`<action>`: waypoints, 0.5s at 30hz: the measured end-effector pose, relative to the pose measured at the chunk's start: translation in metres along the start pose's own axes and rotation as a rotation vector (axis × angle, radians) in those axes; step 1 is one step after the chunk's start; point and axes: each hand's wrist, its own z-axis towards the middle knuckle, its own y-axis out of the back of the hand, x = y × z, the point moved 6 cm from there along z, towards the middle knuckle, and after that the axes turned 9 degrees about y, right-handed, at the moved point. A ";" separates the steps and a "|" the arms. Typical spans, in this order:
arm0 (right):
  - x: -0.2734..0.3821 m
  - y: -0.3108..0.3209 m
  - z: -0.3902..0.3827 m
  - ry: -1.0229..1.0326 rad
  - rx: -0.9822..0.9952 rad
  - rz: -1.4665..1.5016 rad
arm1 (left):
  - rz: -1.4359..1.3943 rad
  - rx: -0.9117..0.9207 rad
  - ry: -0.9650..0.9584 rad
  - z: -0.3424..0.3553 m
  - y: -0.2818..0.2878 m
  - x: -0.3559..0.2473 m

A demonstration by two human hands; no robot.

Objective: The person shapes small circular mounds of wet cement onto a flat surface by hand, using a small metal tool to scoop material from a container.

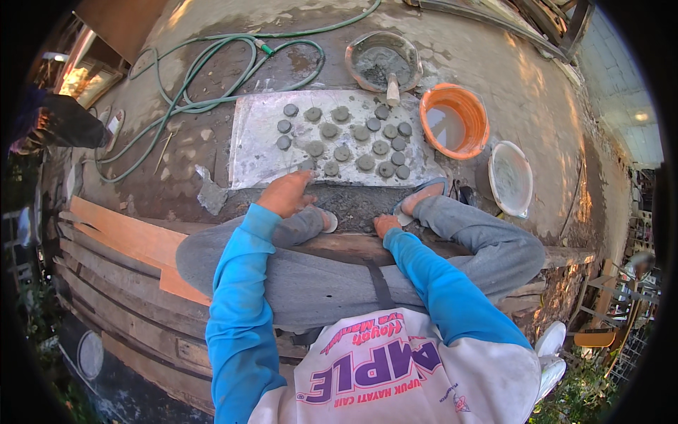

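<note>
Grey discs of what looks like wet cement (329, 130) lie spread in loose rows on a pale, smeared sheet (247, 141) in front of me. At the sheet's near edge, my left hand (284, 196) reaches forward with bent fingers closed at a small cement disc (308, 165). The disc's near side is partly hidden by the fingertips. My right hand (385, 225) is lowered beside my right foot, over the dark, crumbly strip (353, 201) before the wooden bench. Its fingers point down and away, mostly hidden, so their grip is unclear.
Beyond the sheet stands a basin of grey mix (385, 60) with a handled tool (393, 90). An orange bucket (455, 120) and a pale bucket (511, 178) stand to the right. A green hose (205, 71) coils at far left; a torn scrap (210, 192) lies nearer.
</note>
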 end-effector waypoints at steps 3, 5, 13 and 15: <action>-0.006 0.011 0.000 0.028 0.056 0.035 | -0.002 0.002 0.008 0.002 0.000 -0.001; -0.011 0.028 -0.008 0.051 0.126 0.230 | -0.030 -0.009 0.010 0.001 0.004 -0.002; -0.002 0.073 -0.003 0.148 -0.070 0.352 | -0.066 -0.042 -0.004 -0.001 0.010 -0.004; 0.023 0.075 0.018 0.198 -0.208 0.292 | -0.074 -0.042 -0.002 0.000 0.011 -0.004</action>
